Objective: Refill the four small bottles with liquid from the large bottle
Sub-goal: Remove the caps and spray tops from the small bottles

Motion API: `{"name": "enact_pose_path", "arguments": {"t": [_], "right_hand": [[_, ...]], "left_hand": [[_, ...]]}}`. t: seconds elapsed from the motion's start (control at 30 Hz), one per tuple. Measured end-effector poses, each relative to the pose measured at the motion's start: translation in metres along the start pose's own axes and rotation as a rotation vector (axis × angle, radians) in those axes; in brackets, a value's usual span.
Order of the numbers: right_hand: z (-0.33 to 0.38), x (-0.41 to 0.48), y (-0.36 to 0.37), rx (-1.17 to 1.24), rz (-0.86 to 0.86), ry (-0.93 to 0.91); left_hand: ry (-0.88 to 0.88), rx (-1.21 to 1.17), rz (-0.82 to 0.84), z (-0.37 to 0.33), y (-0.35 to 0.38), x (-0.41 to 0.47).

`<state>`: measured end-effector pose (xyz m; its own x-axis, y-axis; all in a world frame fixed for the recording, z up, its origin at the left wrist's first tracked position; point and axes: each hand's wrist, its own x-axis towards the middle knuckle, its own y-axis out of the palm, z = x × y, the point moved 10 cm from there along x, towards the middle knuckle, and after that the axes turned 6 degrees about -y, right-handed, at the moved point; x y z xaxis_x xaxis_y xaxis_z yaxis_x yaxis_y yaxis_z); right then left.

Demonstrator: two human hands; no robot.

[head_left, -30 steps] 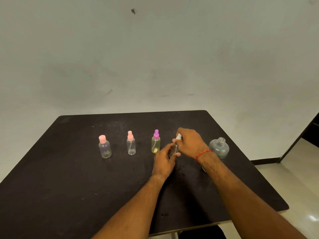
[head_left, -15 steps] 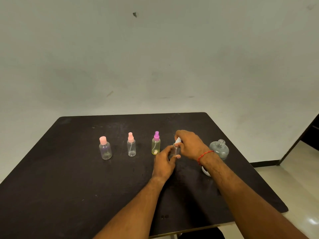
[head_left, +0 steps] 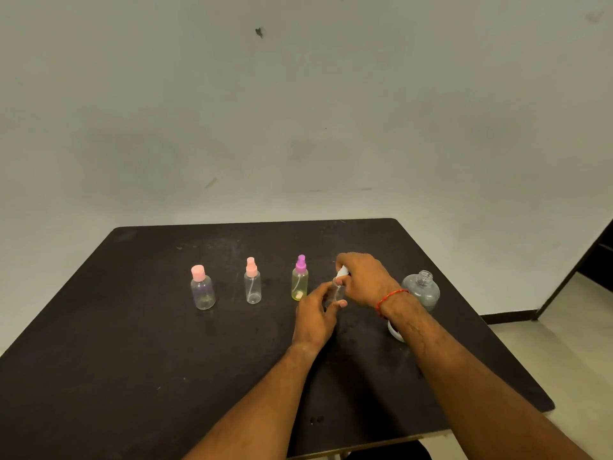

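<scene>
Dark table [head_left: 132,360] against a pale wall [head_left: 298,111]. Far row, left to right: pink flat-capped bottle [head_left: 202,290], pink spray-topped bottle [head_left: 253,287], yellowish bottle with purple spray top [head_left: 300,283], all upright and apart. Fourth small bottle [head_left: 339,284], clear with a white top, stands just right of the yellowish one, mostly hidden by both hands. Left hand [head_left: 315,315] wraps its lower body; right hand [head_left: 365,277] curls over the white top, pinching it. Large bottle [head_left: 421,290] stands uncapped at the far right, partly behind the right wrist, which wears a red thread [head_left: 389,298]. White cap [head_left: 394,331] lies nearer, half covered by the forearm. Any print on the bottles is too small to tell.
</scene>
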<state>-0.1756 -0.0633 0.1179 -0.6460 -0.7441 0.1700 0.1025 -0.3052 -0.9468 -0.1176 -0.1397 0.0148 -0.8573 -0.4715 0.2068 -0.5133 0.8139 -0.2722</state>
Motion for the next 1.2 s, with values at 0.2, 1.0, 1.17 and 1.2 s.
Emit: {"name": "enact_pose_path", "arguments": {"t": [0.2, 1.0, 1.17, 1.2], "right_hand": [[-0.009, -0.003, -0.001, 0.082, -0.071, 0.096], [-0.003, -0.003, -0.006, 0.091, -0.06, 0.1], [0.014, -0.004, -0.005, 0.189, -0.035, -0.077], [0.013, -0.005, -0.005, 0.207, -0.049, -0.071]], "left_hand": [[-0.01, -0.006, -0.009, 0.003, 0.002, 0.001], [-0.016, 0.026, -0.017, 0.004, 0.0, 0.002], [-0.011, 0.02, -0.032, 0.008, 0.0, 0.004], [-0.004, 0.014, -0.032, 0.007, 0.0, 0.003]]}}
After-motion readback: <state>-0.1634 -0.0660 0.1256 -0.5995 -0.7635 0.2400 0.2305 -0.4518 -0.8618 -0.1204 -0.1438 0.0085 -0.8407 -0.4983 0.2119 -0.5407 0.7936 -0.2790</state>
